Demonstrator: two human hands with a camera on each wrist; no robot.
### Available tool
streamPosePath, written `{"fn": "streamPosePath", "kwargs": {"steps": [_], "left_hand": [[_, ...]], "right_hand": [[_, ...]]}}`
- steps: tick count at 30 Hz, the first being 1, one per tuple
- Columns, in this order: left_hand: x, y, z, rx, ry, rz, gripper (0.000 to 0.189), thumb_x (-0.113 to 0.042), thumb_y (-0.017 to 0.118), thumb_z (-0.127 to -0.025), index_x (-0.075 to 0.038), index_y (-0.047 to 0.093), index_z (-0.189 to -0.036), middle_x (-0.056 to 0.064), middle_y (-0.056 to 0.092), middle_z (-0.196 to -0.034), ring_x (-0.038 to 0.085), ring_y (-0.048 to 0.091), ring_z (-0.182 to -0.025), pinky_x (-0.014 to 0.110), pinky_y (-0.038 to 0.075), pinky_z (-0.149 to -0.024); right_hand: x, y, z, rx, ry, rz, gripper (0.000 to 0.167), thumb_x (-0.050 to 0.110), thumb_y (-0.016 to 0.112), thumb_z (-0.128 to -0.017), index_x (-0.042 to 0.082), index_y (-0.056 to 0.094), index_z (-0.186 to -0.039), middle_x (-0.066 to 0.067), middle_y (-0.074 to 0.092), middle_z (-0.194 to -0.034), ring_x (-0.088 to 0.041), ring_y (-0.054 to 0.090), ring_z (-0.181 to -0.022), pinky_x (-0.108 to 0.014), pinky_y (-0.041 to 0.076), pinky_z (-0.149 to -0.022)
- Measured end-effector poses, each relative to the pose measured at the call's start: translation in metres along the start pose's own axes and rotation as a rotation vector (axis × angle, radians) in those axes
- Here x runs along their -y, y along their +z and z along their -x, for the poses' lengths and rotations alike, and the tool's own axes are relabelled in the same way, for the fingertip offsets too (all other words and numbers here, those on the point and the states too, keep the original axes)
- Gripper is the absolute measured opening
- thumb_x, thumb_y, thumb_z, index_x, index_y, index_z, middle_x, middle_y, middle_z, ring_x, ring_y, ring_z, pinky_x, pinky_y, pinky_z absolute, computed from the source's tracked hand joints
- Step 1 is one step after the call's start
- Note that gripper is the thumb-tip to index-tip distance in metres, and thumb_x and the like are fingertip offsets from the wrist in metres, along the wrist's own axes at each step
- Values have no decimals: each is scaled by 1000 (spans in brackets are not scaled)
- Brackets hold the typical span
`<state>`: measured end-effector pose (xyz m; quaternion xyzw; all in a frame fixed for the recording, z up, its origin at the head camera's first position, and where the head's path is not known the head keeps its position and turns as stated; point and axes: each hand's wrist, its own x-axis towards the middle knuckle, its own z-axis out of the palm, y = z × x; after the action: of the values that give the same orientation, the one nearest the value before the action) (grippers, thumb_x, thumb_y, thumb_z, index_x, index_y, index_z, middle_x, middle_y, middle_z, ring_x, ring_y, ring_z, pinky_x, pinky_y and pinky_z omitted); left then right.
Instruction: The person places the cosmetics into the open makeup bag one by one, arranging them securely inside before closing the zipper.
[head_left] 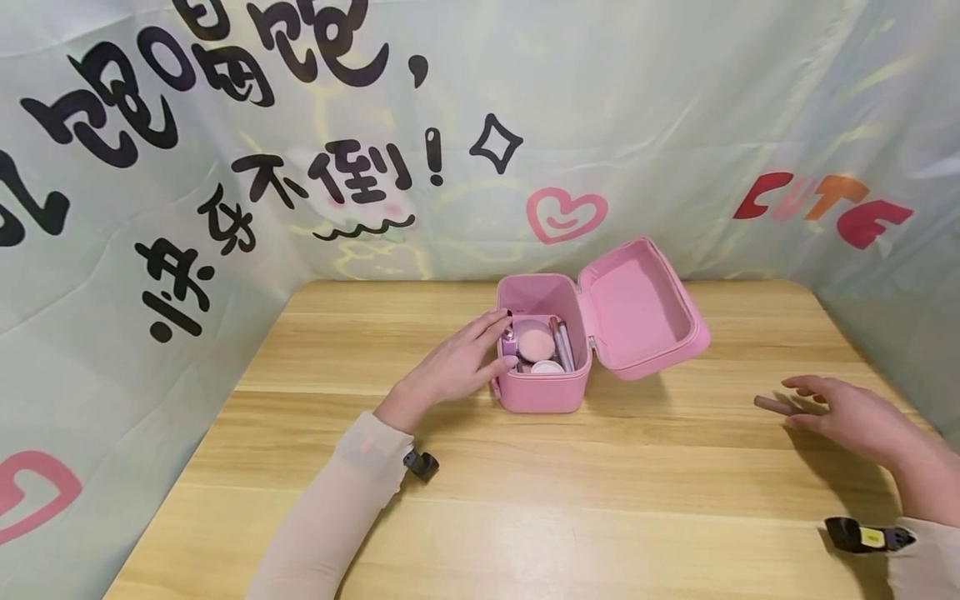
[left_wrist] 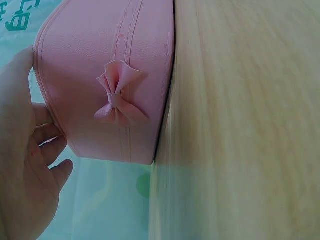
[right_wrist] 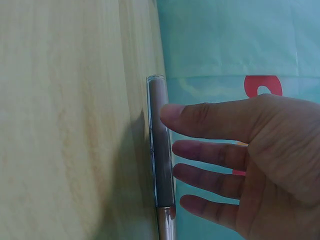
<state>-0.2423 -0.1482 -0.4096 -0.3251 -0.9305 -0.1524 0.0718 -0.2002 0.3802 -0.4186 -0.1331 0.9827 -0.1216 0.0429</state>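
Pale cloth backdrop (head_left: 675, 108) w/ blk Chin. lettering (head_left: 366, 175), a pink heart outline (head_left: 564, 218) & a multicolor "CUTE" (head_left: 825, 204) hangs behind my wood-grain tabletop (head_left: 570, 508). My pink case (head_left: 543, 393) stands upright nr the back, abt mid-tabletop, lid (head_left: 637, 308) swung open to the R. Inside: a round puff (head_left: 536, 342), a white round item (head_left: 546, 367) by the front wall, slim tubes (head_left: 567, 346) at the R & a small purple item (head_left: 509, 343) at the L; other bits too small to make out. My L hand (head_left: 457, 362) rests fairly wide on the case's L rim, thumb nr the front corner, fingertips farther back. L wrist view shows a pink bow (left_wrist: 115, 100) on that side wall. My R hand (head_left: 847, 412) is well to the R of the case, drawn narrow, pinching a slim mauve stick (right_wrist: 161, 165) w/ clear casing & a shiny section at one end. Thumb tip lies across it, other visible fingertips just beside; index mostly hidden in that view. Stick's free end points L, twd the case. Beige sleeves (head_left: 348, 500) on both arms, blk wrist gear (head_left: 422, 465) at each cuff.
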Motion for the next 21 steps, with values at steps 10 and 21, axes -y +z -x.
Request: {"fn": "streamPosePath", "kwargs": {"steps": [10, 21], "left_hand": [[1, 1, 0, -3, -1, -1, 70, -56, 36, -102, -11, 27, -155, 7, 22, -160, 23, 21, -146, 38, 21, -117], [2, 2, 0, 8, -6, 1, 72, -59, 33, -101, -12, 26, -156, 6, 21, -161, 23, 21, -146, 38, 21, -118]], "right_hand": [[-3, 0, -1, 2, -17, 11, 37, 15, 77, -82, -5, 63, -109, -17, 66, -90, -41, 63, -84, -53, 47, -66], [-7, 3, -1, 4, -6, 16, 15, 4, 72, -82, 1, 68, -96, -2, 60, -79, -18, 53, -70, -37, 41, -60]]}}
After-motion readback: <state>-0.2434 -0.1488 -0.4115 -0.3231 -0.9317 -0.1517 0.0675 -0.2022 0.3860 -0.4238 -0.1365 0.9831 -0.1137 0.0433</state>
